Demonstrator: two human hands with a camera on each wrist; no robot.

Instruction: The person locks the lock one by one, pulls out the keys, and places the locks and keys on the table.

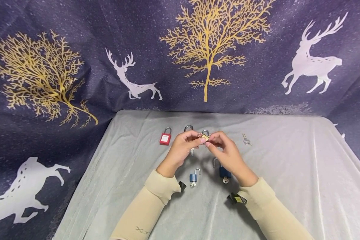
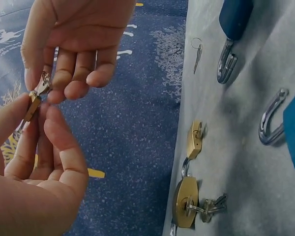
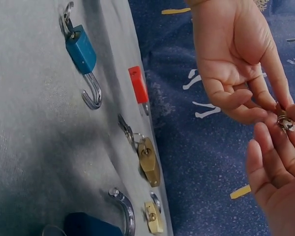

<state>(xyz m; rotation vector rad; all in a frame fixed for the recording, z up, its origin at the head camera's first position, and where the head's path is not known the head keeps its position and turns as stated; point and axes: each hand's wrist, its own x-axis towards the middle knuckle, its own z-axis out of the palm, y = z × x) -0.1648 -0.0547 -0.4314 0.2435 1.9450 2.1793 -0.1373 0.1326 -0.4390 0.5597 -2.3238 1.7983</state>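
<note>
Above the far part of the table, my left hand (image 1: 181,146) pinches a small brass padlock (image 1: 205,137) between thumb and fingers, its silver shackle pointing left. The left wrist view shows the lock's narrow brass body (image 2: 32,107) with a silver key (image 2: 43,86) at its lower end. My right hand (image 1: 226,151) pinches that key by thumb and forefinger, its other fingers loosely bent. Fingertips of both hands meet around the lock and partly hide it.
On the grey cloth-covered table (image 1: 132,166) lie a red padlock (image 1: 165,139), two blue padlocks with raised shackles, a smaller (image 1: 193,177) and a larger (image 1: 224,172), and two brass padlocks, one large (image 2: 188,199), one small (image 2: 195,140). Loose keys (image 1: 246,140) lie at the right.
</note>
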